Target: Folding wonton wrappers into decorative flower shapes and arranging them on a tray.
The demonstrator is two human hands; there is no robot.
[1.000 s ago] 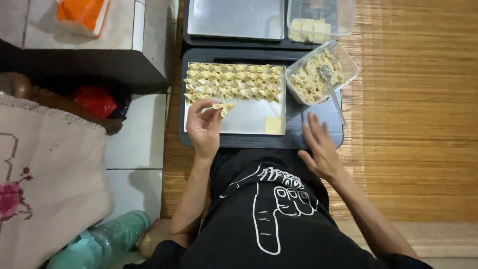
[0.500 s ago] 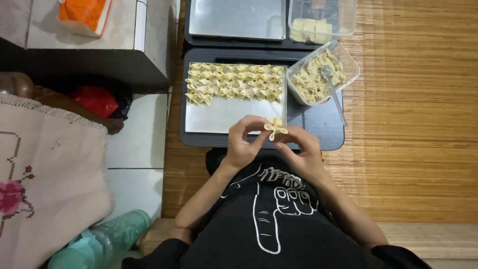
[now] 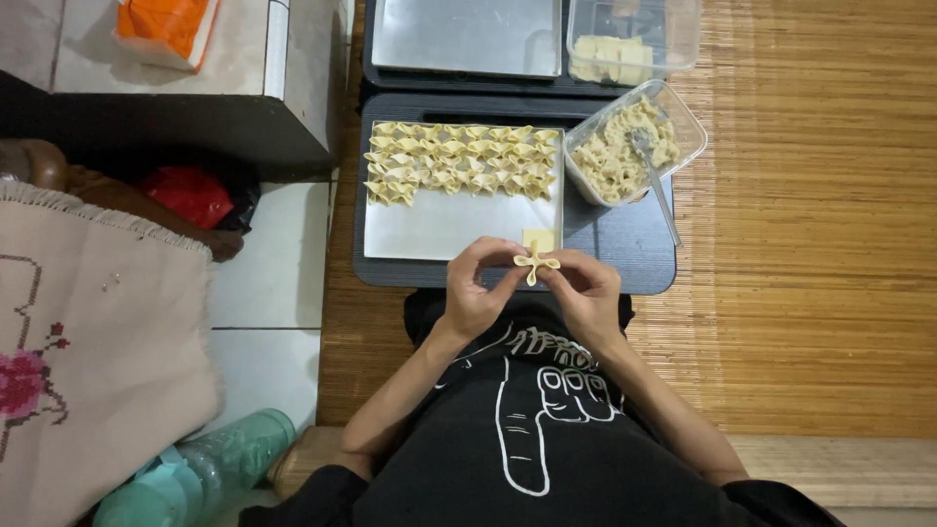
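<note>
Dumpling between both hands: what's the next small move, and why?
Probably set the dumpling down at the end of the short third row of folded dumplings on the metal tray. Left hand and right hand pinch it; it already looks folded, and that row has room.

The folded dumpling (image 3: pixel 536 263) was pale yellow, the tray (image 3: pixel 459 224) silvery on a black table (image 3: pixel 625 239). The mat (image 3: pixel 820 244) was striped tan (woven), the shirt (image 3: pixel 527 429) black with 1 white hand drawing.
</note>
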